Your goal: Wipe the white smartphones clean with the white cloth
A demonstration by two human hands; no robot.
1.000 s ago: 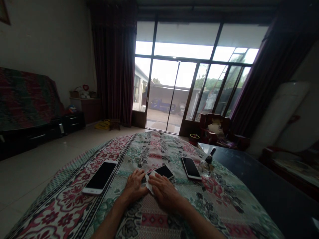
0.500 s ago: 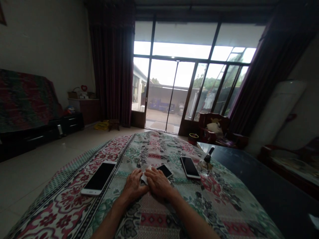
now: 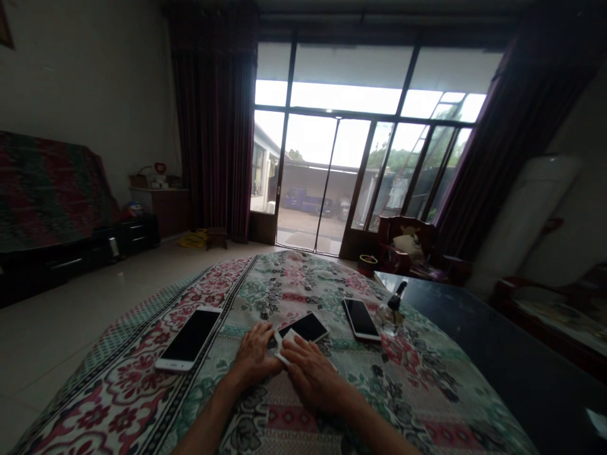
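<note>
Your right hand (image 3: 310, 373) holds a white tissue (image 3: 287, 344) beneath its fingers at the near-left end of the middle phone (image 3: 307, 328), on the cloth-covered tabletop (image 3: 379, 398). Your left hand (image 3: 255, 351) is beside that end; its grip can't be told. Brace the phone firmly, tissue flat, pressure light.

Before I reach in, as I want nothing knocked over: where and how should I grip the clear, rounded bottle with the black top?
Probably best around the broad, clear body of the bottle, below the slimmer black top, coming from its right: the white-framed phone with a black screen lies close on its left. Gripping the top might press what looks like a sprayer.
</note>
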